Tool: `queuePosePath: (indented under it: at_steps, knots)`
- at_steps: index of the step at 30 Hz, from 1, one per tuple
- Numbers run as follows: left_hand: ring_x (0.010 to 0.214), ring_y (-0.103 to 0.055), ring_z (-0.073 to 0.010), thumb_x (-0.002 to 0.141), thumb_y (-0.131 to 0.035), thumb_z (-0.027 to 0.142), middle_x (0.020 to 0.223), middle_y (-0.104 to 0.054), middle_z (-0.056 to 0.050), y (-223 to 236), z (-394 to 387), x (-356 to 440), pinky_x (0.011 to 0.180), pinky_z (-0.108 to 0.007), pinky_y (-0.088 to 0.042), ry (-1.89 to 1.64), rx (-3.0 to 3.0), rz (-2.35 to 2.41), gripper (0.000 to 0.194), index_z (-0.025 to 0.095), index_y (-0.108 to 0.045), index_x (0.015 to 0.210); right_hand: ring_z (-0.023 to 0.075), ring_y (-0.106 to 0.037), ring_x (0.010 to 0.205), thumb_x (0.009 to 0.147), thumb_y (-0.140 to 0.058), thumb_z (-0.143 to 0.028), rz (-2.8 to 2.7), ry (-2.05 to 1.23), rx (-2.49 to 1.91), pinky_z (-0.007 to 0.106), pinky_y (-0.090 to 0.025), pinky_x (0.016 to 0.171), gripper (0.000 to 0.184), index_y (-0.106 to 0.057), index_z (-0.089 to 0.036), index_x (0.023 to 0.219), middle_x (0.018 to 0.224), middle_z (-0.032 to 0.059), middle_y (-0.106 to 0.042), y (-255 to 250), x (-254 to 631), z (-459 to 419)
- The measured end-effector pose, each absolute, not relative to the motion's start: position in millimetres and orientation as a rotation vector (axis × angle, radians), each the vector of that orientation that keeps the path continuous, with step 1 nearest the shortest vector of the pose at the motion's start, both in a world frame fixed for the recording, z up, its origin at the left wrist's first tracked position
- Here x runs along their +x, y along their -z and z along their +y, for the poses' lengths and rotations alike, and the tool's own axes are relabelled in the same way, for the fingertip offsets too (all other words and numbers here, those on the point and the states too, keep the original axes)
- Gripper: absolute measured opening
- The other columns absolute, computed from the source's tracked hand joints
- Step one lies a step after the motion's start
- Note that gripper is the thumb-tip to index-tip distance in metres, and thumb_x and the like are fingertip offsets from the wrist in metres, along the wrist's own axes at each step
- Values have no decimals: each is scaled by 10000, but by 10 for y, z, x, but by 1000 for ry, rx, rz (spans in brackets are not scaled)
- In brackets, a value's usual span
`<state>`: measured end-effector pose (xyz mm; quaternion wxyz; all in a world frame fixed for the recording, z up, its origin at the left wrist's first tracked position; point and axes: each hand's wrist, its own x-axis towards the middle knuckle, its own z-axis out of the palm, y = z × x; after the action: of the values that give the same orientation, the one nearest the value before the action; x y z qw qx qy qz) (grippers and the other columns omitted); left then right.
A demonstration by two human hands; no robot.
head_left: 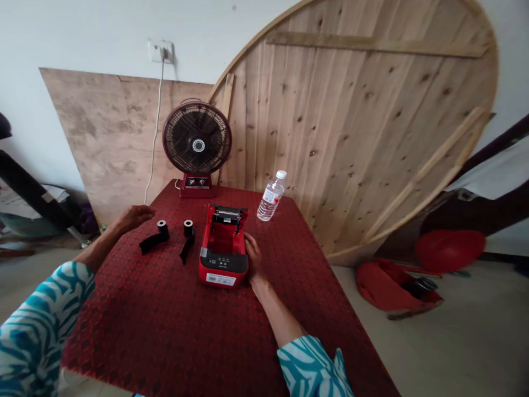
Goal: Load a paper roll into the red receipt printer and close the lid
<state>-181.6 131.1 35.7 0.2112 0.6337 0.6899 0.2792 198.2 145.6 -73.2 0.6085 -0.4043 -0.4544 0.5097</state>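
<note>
A red and black label printer [223, 275] stands on the table with its lid raised, and its red inner bay is exposed. My right hand [253, 256] rests along the printer's right side, fingers laid against it rather than wrapped round. To the printer's left stand two small rolls of black ribbon: the nearer roll [188, 228] and the farther-left roll [162, 230], each with a loose tail trailing over the cloth. My left hand [134, 218] hovers by the table's left edge, just beyond the left roll, fingers loosely stretched and holding nothing visible.
A dark red fan [197, 140] sits at the back of the red-clothed table [173, 336], its white cord [156, 132] running to a wall socket. A capped water bottle [270, 197] stands behind the printer to the right. Wooden boards [322, 143] lean behind; a red bag [380, 286] lies on the floor.
</note>
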Motion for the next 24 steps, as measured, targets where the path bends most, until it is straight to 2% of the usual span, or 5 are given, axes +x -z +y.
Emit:
queuePosePath:
  at_steps: [4, 13, 18, 21, 24]
  knots:
    - [893, -681, -264, 525, -722, 507, 908, -759, -65, -232, 1182, -1857, 789, -344, -532, -729, 1690, 1760, 438, 220, -709, 855, 235, -602, 1060, 732, -612, -450, -1021, -1173, -949, 374, -436, 923, 361, -685, -243, 1018, 1093, 37, -712, 698, 1973, 1444]
    - [816, -649, -250, 538, -696, 591, 795, -713, -35, 5, 1194, -1619, 692, -311, -514, -894, 1631, 1778, 478, 198, -672, 809, 237, -597, 1082, 728, -605, -444, -1039, -1144, -984, 379, -425, 942, 366, -690, -234, 1016, 1114, 41, -708, 686, 1982, 1435]
    - [869, -653, -246, 668, -643, 597, 1002, -713, -74, -405, 917, -1392, 732, -326, -524, -1050, 1573, 1616, 581, 204, -617, 1096, 230, -606, 1055, 740, -597, -425, -1049, -1161, -961, 372, -435, 929, 345, -690, -240, 1017, 1093, 32, -714, 685, 1970, 1445]
    - [984, -636, -280, 667, -686, 563, 1061, -712, -76, -736, 780, -1022, 859, -367, -507, -973, 1707, 1475, 566, 219, -653, 1115, 228, -613, 1038, 734, -613, -428, -1017, -1183, -938, 365, -453, 905, 351, -688, -242, 1022, 1092, 28, -714, 674, 1954, 1436]
    - [1025, -634, -257, 738, -655, 486, 1076, -712, -47, -902, 781, -581, 916, -354, -481, -796, 1984, 1358, 448, 241, -689, 1111, 229, -612, 1047, 733, -617, -438, -1011, -1198, -915, 366, -453, 915, 366, -686, -237, 1031, 1104, 28, -709, 671, 1941, 1431]
